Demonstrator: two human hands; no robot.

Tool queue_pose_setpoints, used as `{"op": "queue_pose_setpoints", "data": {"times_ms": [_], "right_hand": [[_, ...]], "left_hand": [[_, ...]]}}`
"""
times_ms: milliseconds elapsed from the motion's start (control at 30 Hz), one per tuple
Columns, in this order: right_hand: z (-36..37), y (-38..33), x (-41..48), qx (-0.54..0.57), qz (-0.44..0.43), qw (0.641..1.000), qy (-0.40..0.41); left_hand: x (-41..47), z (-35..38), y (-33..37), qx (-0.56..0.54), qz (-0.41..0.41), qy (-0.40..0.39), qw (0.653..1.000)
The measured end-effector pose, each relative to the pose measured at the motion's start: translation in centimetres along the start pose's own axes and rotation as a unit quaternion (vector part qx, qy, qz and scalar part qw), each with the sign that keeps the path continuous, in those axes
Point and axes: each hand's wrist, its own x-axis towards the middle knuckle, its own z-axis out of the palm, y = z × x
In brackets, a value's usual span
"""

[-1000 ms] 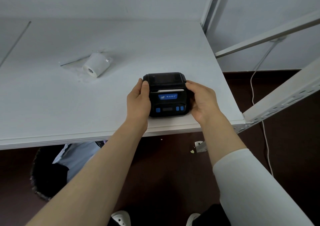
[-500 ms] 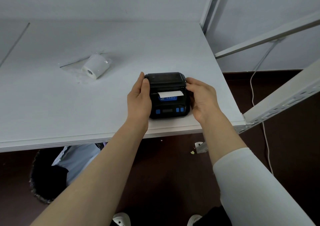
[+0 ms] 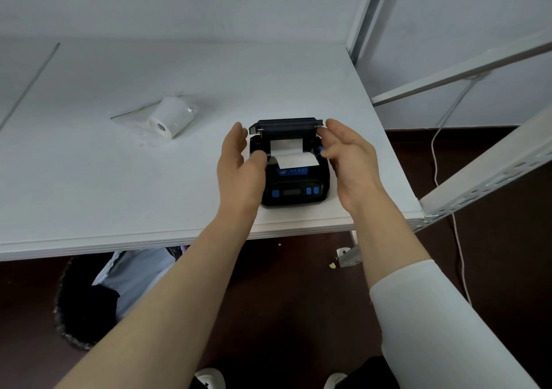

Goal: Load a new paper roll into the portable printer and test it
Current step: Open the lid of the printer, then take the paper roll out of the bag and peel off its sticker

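Observation:
A black portable printer [image 3: 294, 190] with blue buttons sits near the front right edge of the white table [image 3: 119, 194]. Its lid [image 3: 285, 124] stands open at the back, and a white paper roll [image 3: 288, 152] lies inside with its loose end hanging over the front. My left hand [image 3: 239, 167] is at the printer's left side, fingers apart, thumb resting on its edge. At the right side is my right hand [image 3: 352, 161], fingers loosely curved, with the tips by the lid corner and a blue latch. A second paper roll [image 3: 168, 117] in clear wrap lies to the back left.
A white metal rack frame [image 3: 478, 173] rises just right of the table corner. A white cable [image 3: 442, 155] hangs beside it. Under the table are a dark bin [image 3: 86, 308] with a light bag and my shoes [image 3: 209, 378].
The printer lid has swung from shut to open, exposing the roll inside. Both hands have loosened from gripping the printer's sides and moved slightly up and back.

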Motion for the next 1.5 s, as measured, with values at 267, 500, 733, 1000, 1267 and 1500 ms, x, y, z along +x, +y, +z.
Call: {"op": "queue_pose_setpoints", "data": {"times_ms": [267,500,733,1000,1267,1500], "right_hand": [[-0.6,-0.6,-1.9,-0.073,-0.013,0.997,-0.031],[-0.9,0.0,-3.1,-0.113,-0.047,0.991,-0.048],[0.2,-0.6,-4.8,-0.175,-0.146,0.973,-0.042],[3.7,-3.3,-7.5,-0.208,-0.189,0.957,-0.073],[8.7,-3.9,-11.1,-0.172,-0.145,0.966,-0.124],[12.2,-1.7,-12.9,-0.225,-0.122,0.955,-0.15]], "left_hand": [[-1.7,0.1,-1.4,0.208,0.176,-0.007,0.962],[-1.4,0.2,-1.6,0.305,0.205,0.02,0.93],[-2.2,-1.4,1.0,0.128,0.168,0.029,0.977],[-4.2,-4.1,5.8,-0.037,0.105,0.018,0.994],[-5.7,-9.4,7.3,0.007,0.053,0.029,0.998],[-5.6,-13.7,6.5,0.032,0.031,0.071,0.996]]}}
